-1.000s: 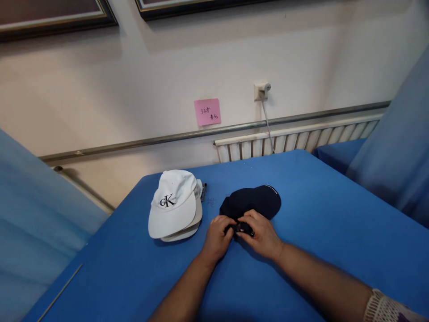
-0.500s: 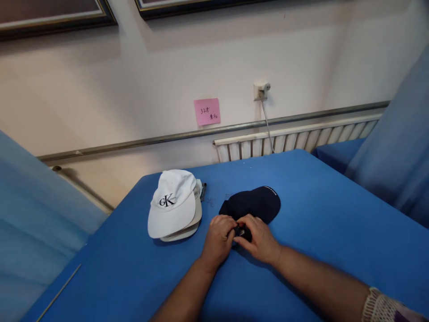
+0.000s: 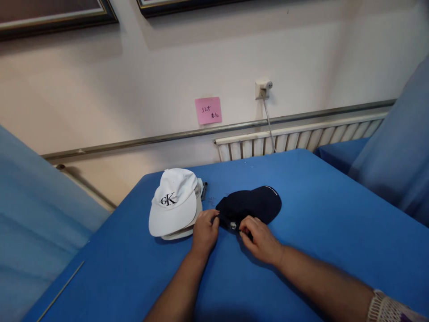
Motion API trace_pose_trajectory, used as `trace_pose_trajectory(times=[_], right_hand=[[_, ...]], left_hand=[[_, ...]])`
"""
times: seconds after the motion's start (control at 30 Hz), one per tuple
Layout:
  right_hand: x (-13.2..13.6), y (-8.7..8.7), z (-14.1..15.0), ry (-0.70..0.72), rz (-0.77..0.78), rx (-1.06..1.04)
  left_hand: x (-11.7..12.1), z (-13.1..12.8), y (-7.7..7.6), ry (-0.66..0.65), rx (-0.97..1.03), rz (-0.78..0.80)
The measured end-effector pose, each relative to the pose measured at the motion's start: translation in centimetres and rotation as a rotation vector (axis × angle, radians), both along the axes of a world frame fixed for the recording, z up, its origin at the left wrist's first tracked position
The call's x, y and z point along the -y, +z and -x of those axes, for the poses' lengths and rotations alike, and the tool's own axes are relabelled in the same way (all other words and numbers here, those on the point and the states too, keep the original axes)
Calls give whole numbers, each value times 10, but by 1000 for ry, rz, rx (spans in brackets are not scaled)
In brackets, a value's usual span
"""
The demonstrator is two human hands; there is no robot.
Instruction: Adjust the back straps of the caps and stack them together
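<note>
A dark navy baseball cap (image 3: 250, 205) lies on the blue table (image 3: 311, 197), its brim pointing right and its back strap toward me. On the strap a small metal buckle (image 3: 233, 226) shows between my hands. My left hand (image 3: 205, 229) pinches the cap's edge at its left side. With thumb and fingers together, my right hand (image 3: 259, 239) grips the strap just right of the buckle; the strap's end is hidden in the fingers. Left of my left hand sits a stack of caps, with a white cap (image 3: 174, 201) lettered "CK" on top.
Behind the table are a wall rail (image 3: 157, 139), a radiator (image 3: 301, 138) and a socket with a plugged-in cord (image 3: 263, 89). A pink note (image 3: 208, 110) is stuck to the wall. Blue curtains hang at left (image 3: 40, 223) and right (image 3: 395, 147). A thin rod (image 3: 60, 291) lies at lower left.
My left hand has moved left, away from the buckle to the cap's left edge, uncovering the buckle. My right hand stays at the strap, slightly shifted.
</note>
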State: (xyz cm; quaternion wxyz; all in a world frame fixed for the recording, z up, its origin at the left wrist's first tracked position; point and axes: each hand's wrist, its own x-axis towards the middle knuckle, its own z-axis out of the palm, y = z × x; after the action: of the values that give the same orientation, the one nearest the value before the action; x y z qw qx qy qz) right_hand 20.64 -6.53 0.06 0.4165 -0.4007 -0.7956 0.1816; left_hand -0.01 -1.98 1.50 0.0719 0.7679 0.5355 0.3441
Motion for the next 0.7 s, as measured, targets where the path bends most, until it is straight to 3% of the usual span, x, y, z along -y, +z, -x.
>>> trace_pose_trajectory(times=[0.17,0.27,0.53,0.7], right_hand=[[-2,-2,0,-31,94,55],[-5,-4,0,-13,97,160],[-6,0,3,-60,158,162],[-6,-3,1,6,133,148]], left_hand=[[11,-15,-1,-226,140,47],[17,-22,-2,-291,158,39],[12,-16,-3,-110,298,93],[15,-20,1,-228,292,118]])
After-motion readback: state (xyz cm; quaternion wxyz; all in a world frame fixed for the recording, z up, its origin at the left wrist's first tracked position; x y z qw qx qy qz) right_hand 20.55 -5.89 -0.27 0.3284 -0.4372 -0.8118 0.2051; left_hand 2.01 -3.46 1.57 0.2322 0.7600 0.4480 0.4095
